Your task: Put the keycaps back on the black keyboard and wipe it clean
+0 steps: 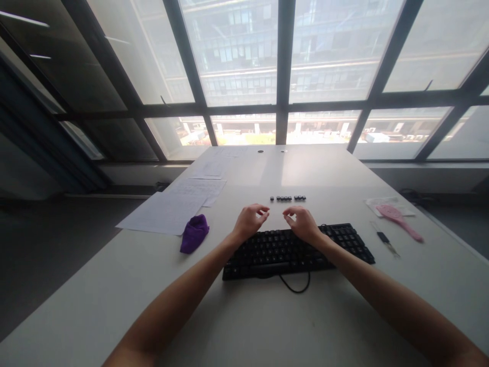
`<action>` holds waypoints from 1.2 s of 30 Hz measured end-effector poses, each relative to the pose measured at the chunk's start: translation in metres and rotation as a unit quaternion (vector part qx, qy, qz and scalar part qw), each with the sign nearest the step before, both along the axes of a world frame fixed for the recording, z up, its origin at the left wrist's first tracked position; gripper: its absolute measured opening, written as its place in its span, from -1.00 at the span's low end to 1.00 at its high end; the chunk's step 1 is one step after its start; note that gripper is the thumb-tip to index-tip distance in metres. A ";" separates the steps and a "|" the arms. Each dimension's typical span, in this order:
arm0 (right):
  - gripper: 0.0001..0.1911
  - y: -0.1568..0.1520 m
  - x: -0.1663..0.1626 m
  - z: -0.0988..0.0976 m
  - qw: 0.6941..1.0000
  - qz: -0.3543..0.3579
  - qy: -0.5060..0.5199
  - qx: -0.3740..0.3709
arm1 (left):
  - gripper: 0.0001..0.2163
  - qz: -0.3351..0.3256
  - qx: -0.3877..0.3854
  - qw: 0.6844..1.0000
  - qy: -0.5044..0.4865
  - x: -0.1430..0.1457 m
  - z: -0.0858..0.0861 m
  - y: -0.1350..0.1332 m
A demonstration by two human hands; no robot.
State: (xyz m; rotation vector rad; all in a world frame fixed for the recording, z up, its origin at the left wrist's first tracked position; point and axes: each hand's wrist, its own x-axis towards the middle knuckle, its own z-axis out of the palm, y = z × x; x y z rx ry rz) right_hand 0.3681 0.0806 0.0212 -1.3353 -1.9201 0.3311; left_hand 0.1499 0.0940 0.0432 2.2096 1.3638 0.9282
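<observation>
Currently, the bare left hand (251, 221) is curving loosely, thumb and finger parted, seemingly empty, by the far edge of the long black plastic keyboard (273, 255); a nine-to-three row of small black keycap-like blocks (284, 198) is lying at its two o'clock; the right hand (303, 223), likewise parted, is sitting nearer, blocks at eleven, its forearm (370, 278) hiding some keys, block markings proving unreadable

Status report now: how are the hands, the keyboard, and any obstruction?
Left hand, right hand: curled, apart, nothing visibly held. Keyboard below, black keycaps lined up beyond it. Right forearm hides part of keyboard.
</observation>
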 end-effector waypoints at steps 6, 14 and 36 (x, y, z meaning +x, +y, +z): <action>-0.83 0.080 -0.002 0.014 0.985 -0.062 -0.161 -0.022 | -0.81 0.077 -0.035 0.993 0.086 0.020 0.003 0.079; -0.85 0.120 -0.018 0.000 0.980 -0.015 -0.196 -0.034 | -0.81 0.074 -0.070 0.986 0.133 0.042 -0.015 0.111; -0.90 -0.026 0.038 -0.010 0.990 0.037 0.103 -0.089 | -0.82 -0.002 -0.097 0.995 -0.001 0.041 -0.013 -0.036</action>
